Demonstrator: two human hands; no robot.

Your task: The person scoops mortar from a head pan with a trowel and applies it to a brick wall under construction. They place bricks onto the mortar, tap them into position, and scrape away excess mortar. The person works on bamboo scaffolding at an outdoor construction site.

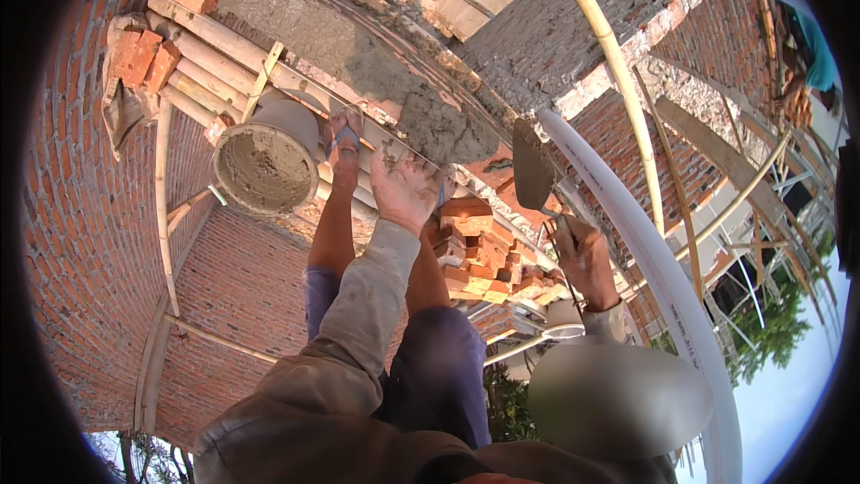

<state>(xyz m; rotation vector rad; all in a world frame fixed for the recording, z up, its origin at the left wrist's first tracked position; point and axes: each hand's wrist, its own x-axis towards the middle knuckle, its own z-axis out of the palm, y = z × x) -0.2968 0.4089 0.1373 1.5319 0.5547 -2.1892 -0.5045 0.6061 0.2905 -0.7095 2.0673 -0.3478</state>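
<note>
My right hand [584, 255] is closed round the handle of a trowel [532, 168], whose grey, mortar-smeared blade points up beside the wall's top course. My left hand [405, 186] reaches forward with its fingers stretched apart and holds nothing. Just beyond it, a lumpy heap of wet mortar [448, 128] lies on the wall top, and a smoother mortar bed [305, 25] runs off to the far left. To the left of my feet stands a bucket [315, 130] with grey mortar inside.
Loose bricks [479, 255] are stacked beside my right leg; more bricks [143, 58] lie on the bamboo scaffold [210, 58] at left. A curved grey pipe [640, 242] and a bamboo pole [618, 63] rise on my right. Brick walls [233, 278] drop away below the scaffold.
</note>
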